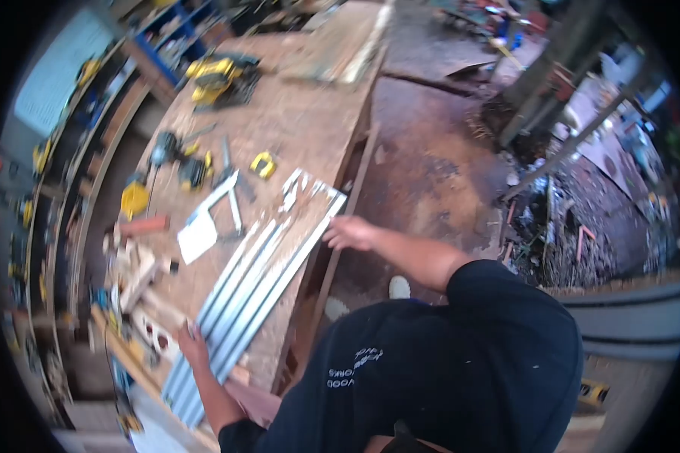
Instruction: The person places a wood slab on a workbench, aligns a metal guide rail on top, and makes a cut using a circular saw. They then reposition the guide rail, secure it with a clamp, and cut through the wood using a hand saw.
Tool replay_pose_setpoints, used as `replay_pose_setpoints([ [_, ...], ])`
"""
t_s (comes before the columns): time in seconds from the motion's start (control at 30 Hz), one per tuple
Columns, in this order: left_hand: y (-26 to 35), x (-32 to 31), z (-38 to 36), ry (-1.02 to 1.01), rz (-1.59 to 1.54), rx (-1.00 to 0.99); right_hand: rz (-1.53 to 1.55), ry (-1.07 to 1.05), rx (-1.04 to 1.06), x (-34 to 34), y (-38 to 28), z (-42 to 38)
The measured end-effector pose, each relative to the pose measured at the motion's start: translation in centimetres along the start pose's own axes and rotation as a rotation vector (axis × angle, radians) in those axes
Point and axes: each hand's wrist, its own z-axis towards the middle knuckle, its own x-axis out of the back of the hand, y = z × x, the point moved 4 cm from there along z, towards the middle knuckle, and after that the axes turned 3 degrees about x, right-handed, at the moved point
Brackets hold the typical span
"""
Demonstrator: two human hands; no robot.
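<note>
A long silver-and-white ridged panel (242, 302) lies lengthwise along the workbench, its far part showing worn brown patches. At its left edge, toward the near end, my left hand (194, 349) is closed around the edge, though blur softens the fingers. My right hand (349, 232) is beside the far right edge, fingers apart and loosely bent, with nothing visible in it. Left of the panel lie a white angled frame piece (230, 200) and a white sheet (197, 237).
The wooden workbench (291, 121) carries a yellow-and-black power tool (221, 79), a cordless drill (166, 149), a yellow tape measure (262, 164) and wood offcuts (137, 275). Shelves (102, 162) stand at left. A post (544, 75) and scattered debris (574, 226) are at right.
</note>
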Motion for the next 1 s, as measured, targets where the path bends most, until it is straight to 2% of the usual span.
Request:
replay_pose_setpoints([
  [0.03,-0.6,-0.4,0.9,-0.050,0.007,0.018,0.012,0.069,-0.001,-0.7,0.1,0.6],
  [0.1,-2.4,-1.5,2.7,-0.180,0.128,-0.175,0.048,0.157,0.009,-1.3,0.7,1.2],
  [0.17,-2.0,-1.2,3.7,-0.219,0.050,-0.032,0.059,0.186,0.032,-1.5,1.1,1.8],
  [0.3,-2.7,-1.7,5.3,-0.315,0.100,-0.103,0.022,0.274,0.075,-2.1,1.6,2.1],
  [0.37,-2.9,-1.7,5.7,-0.447,0.052,-0.099,0.041,0.302,0.092,-2.1,1.5,2.0],
  [0.47,-4.6,-3.1,6.5,-0.422,0.043,-0.119,0.094,0.312,0.156,-2.2,1.8,1.9],
  [0.57,-6.9,-4.6,7.0,-0.493,-0.182,-0.050,0.117,0.351,0.167,-2.4,1.5,0.8],
  [0.63,-6.7,-4.4,6.8,-0.481,-0.134,-0.048,0.124,0.366,0.177,-2.1,1.7,0.3],
  [0.7,-5.6,-4.4,6.9,-0.479,-0.066,-0.063,0.107,0.379,0.165,-1.3,1.6,-0.5],
  [0.87,3.6,-0.6,4.8,-0.416,-0.014,-0.077,0.109,0.416,0.210,3.0,1.3,-2.8],
  [0.93,5.7,-1.6,5.8,-0.491,-0.010,-0.207,0.103,0.439,0.224,5.6,0.4,-4.1],
  [1.0,9.2,-2.7,6.7,-0.453,0.009,-0.270,0.249,0.486,0.266,8.6,0.1,-5.2],
])
